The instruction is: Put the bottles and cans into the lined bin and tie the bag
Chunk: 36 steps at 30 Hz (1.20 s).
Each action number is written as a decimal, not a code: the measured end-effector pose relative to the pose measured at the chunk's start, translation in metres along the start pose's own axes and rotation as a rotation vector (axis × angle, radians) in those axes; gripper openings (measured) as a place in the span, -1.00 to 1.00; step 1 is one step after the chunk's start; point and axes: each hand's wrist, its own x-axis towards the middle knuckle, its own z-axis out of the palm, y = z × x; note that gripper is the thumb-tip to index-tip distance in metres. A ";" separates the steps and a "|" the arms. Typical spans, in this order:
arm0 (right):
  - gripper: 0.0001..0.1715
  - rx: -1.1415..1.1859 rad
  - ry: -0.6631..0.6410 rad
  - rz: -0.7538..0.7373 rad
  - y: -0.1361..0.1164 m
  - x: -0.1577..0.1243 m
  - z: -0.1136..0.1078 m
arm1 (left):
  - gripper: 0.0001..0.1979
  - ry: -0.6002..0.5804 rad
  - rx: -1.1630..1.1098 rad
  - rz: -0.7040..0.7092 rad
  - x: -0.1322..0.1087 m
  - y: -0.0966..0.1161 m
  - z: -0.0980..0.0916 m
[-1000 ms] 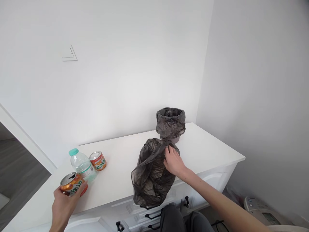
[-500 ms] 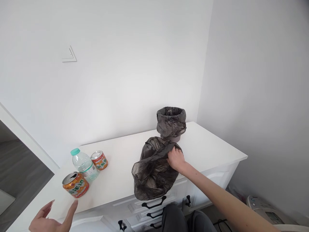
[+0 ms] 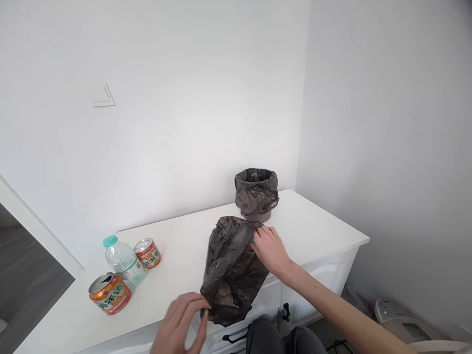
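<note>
A dark, see-through plastic garbage bag (image 3: 230, 265) hangs over the front edge of the white cabinet top (image 3: 177, 275). My right hand (image 3: 272, 250) is closed on its upper right rim, and a small bit of green shows beside those fingers; what it is I cannot tell. At the bag's lower left edge, my left hand (image 3: 180, 319) pinches the plastic between thumb and fingers. To the left stand a large orange can (image 3: 112, 296) with its top opened, a clear plastic bottle (image 3: 125, 260) with a green cap, and a smaller orange can (image 3: 148, 253).
Behind the bag, a small trash bin (image 3: 257, 194) lined with a dark bag stands near the wall. Black handles (image 3: 286, 310) stick out from the cabinet front. A pale appliance (image 3: 400, 319) sits low at the right, and my knees (image 3: 283, 339) are close below.
My left hand has moved right from beside the large can and taken hold of the bag's edge. The bag's mouth has narrowed. My right hand keeps its grip.
</note>
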 end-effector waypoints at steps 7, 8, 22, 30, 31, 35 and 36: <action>-0.72 0.218 0.358 -0.063 -0.001 -0.040 -0.038 | -0.56 -0.139 0.012 0.003 0.061 0.014 0.038; -0.73 0.260 0.377 -0.069 -0.001 -0.046 -0.047 | -0.51 -0.122 0.008 -0.018 0.067 0.013 0.041; -0.41 0.560 0.008 -0.314 0.011 -0.059 -0.026 | -0.44 0.033 -0.544 -0.703 0.058 0.007 -0.005; -0.28 0.378 -0.159 -0.203 0.041 -0.044 0.100 | -0.12 0.249 -0.377 -1.096 0.032 -0.072 -0.022; -0.29 0.370 -0.153 -0.200 0.043 -0.041 0.106 | -0.11 0.246 -0.348 -1.114 0.030 -0.083 -0.018; -0.43 0.335 -0.055 -0.220 0.048 -0.034 0.116 | -0.07 0.251 -0.254 -1.157 0.029 -0.114 0.000; -0.45 0.327 -0.036 -0.222 0.048 -0.034 0.117 | -0.07 0.259 -0.237 -1.155 0.029 -0.119 0.003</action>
